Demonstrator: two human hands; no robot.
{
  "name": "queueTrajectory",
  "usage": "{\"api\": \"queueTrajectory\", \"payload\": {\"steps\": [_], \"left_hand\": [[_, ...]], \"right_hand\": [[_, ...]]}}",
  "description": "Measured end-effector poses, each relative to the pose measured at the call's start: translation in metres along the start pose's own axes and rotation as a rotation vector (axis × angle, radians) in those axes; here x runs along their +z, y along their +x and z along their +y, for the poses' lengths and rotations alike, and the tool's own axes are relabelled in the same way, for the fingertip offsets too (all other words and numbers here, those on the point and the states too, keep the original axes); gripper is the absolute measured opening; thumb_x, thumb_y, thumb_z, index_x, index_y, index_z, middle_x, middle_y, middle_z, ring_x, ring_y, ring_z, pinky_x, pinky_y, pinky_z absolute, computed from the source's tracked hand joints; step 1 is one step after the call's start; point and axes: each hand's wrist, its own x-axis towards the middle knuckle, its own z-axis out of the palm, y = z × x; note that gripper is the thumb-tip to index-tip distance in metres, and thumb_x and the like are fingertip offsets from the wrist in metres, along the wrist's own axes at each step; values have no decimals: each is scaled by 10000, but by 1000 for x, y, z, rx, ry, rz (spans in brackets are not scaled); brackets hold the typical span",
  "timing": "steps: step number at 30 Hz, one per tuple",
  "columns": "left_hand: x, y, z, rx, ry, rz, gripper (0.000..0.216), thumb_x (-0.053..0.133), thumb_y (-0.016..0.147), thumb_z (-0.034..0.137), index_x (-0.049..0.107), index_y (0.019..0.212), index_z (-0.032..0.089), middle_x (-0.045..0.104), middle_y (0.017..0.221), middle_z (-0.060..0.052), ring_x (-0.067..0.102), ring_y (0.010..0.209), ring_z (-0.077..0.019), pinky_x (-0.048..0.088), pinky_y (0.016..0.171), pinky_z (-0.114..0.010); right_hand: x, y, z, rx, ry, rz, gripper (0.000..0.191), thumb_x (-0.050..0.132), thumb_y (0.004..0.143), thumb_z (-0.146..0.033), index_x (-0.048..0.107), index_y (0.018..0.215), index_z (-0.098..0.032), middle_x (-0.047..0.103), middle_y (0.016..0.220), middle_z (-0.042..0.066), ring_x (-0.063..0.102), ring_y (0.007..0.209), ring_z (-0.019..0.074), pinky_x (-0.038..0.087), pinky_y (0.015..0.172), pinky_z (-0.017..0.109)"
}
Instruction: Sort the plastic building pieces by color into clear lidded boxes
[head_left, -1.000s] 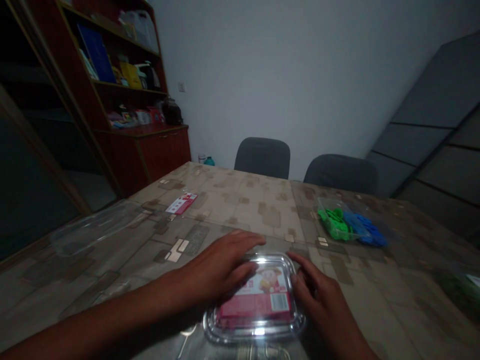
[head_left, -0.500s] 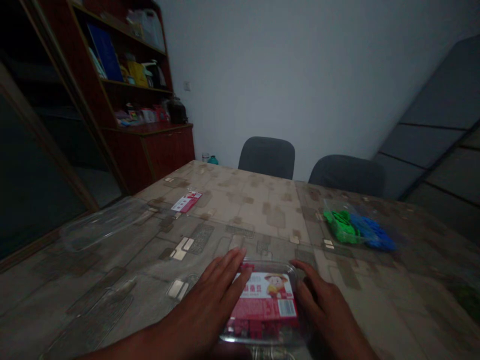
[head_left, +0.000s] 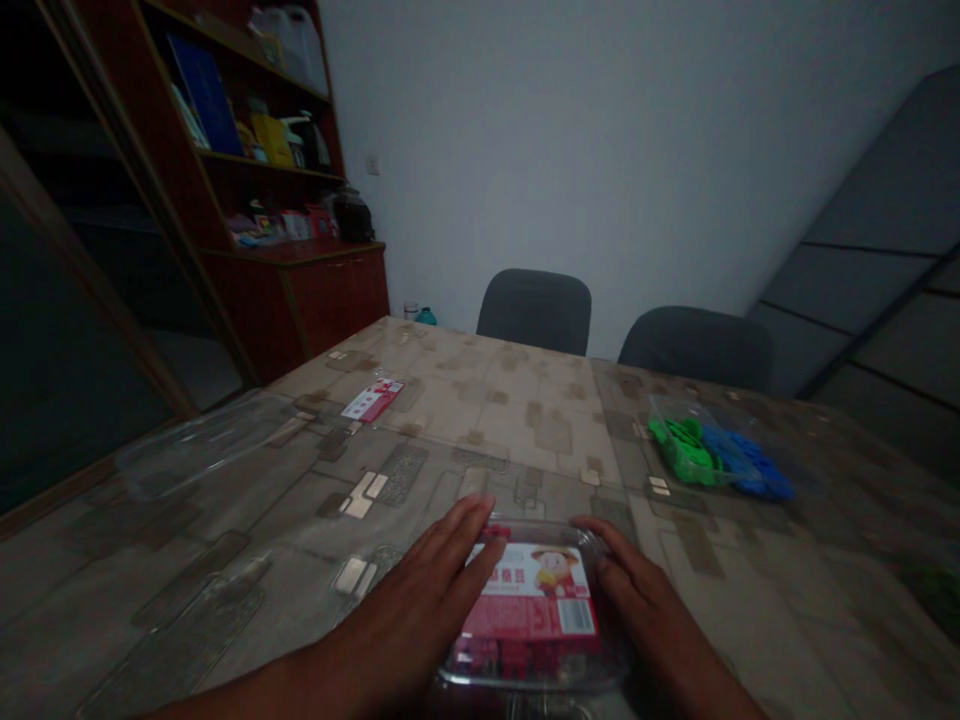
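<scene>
A clear plastic box [head_left: 536, 610] with a pink and white label lies on the table right in front of me. My left hand [head_left: 420, 610] rests flat on the box's left side, fingers stretched out and together over the lid. My right hand [head_left: 645, 610] lies against the box's right edge, its fingers curved along the rim. Neither hand lifts the box off the table.
The patterned table [head_left: 487, 420] carries a clear box of green and blue pieces [head_left: 705, 450] at the right, an empty clear lid or tray [head_left: 202, 450] at the left and a small pink card [head_left: 371, 400]. Two grey chairs [head_left: 536, 310] stand behind; a wooden shelf unit [head_left: 277, 180] stands left.
The box has come nearer to me, towards the table's near edge, with both hands on it. Over the last half second almost nothing moves.
</scene>
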Motion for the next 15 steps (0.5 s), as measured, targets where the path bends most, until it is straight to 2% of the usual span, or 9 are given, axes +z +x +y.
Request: {"api": "queueTrajectory", "payload": {"steps": [3,6,8,9,10,12,15], "left_hand": [[-22,2,11,-37,-102,43,1001,748,773,664,256,1592,364,137,1701,-79,214,1507,-435,232,1200,-607],[-49,10,20,-214,-236,217,531,577,956,540,507,1449,357,358,1628,-54,360,1441,-371,305,1166,-537],[-61,20,20,-335,-318,301,386,563,961,459,620,1300,283,589,1387,-99,552,1220,-326,432,1032,-464],[-63,25,18,-400,-389,310,345,571,946,440,645,1221,246,668,1180,-95,615,1029,-284,488,895,-405],[-64,30,14,-465,-480,298,315,580,928,431,654,1146,216,680,973,-66,613,853,-242,489,756,-347],[-60,37,7,-553,-670,272,272,612,877,426,645,994,183,576,705,9,513,638,-175,390,579,-270],[-53,41,1,-609,-857,280,276,679,787,422,615,887,173,479,619,57,416,559,-130,295,518,-239]], "right_hand": [[2,1,0,19,25,0,564,448,872,-500,620,1277,-148,729,1212,146,679,1046,292,511,905,380],[4,3,4,12,7,14,548,449,880,-482,630,1270,-143,756,1126,131,694,976,281,519,857,367],[4,3,7,1,-11,15,544,462,888,-476,634,1281,-142,771,1078,118,701,936,273,522,819,349],[4,4,9,-2,-15,9,547,470,891,-475,631,1293,-142,776,1060,112,705,917,270,524,797,340],[4,4,10,-4,-16,-1,552,477,891,-475,628,1303,-141,781,1040,107,709,895,267,526,775,332],[4,4,11,-7,-10,-7,548,481,895,-472,628,1306,-139,788,999,97,714,863,262,530,756,322],[4,4,12,-2,7,17,525,468,911,-471,634,1288,-147,788,958,82,721,843,254,538,761,313]]}}
